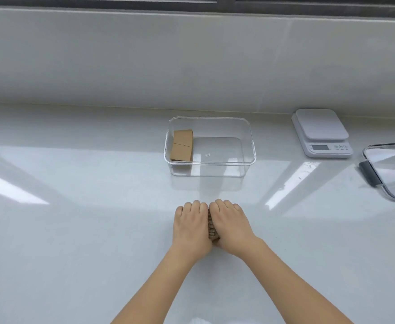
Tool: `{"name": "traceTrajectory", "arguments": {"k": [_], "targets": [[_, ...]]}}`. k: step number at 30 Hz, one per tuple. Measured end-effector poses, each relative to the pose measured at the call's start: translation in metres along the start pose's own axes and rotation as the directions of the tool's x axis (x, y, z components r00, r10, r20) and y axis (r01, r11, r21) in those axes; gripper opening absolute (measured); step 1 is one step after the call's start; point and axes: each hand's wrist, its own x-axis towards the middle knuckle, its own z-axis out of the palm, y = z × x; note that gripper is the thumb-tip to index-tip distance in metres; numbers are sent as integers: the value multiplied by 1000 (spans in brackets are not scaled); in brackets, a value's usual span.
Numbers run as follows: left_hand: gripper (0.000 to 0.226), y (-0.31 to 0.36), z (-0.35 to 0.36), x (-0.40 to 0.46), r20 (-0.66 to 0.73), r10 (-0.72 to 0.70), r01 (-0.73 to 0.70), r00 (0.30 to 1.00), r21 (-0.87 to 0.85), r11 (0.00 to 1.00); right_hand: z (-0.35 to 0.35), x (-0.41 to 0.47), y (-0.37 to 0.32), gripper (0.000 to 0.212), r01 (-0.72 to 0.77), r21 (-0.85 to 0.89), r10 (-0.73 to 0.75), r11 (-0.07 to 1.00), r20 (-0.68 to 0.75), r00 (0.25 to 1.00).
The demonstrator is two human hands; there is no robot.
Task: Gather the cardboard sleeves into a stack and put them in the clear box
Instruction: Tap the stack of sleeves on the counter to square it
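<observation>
A stack of brown cardboard sleeves (212, 228) stands on edge on the white counter, squeezed between my two hands. My left hand (190, 226) presses its left face and my right hand (231, 224) presses its right face, so only a narrow ribbed edge shows between them. Beyond my hands stands the clear box (248, 146), open at the top. More brown sleeves (183, 146) lean against its left wall inside; the rest of its floor is bare.
A white kitchen scale (321, 132) sits at the back right by the wall. A clear lid with a grey clasp (390, 169) lies at the right edge. The white counter (74, 230) is glossy, with a tiled backsplash behind.
</observation>
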Motion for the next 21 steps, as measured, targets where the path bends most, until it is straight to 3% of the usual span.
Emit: {"name": "traceTrajectory", "arguments": {"k": [2, 8, 12, 14, 16, 19, 21], "targets": [[45, 0, 1, 2, -25, -5, 5, 1000, 25, 1000, 3, 1, 4, 51, 32, 35, -31, 999, -47, 998], [36, -1, 1, -2, 0, -24, 24, 1000, -18, 1000, -6, -1, 3, 46, 43, 51, -44, 998, 26, 999], [35, 1, 1, -5, -57, -6, 4, 998, -19, 1000, -11, -1, -9, 37, -12, -8, 12, 1000, 60, 998], [34, -3, 8, -7, -118, 2, 4, 993, 45, 999, -7, -1, -17, 32, -14, -27, 13, 1000, -11, 1000], [33, -2, 4, -8, -68, -7, 9, 998, 25, 1000, -3, 1, -19, 31, -5, 13, 6, 1000, -111, 994], [40, -1, -9, -6, 88, -15, 17, 996, -19, 1000, -4, -1, -12, 32, -12, 163, 16, 986, -25, 1000], [47, -8, -23, -4, 203, -1, 32, 979, -151, 988, -6, -2, -5, 31, -29, 253, 37, 967, -27, 999]]}}
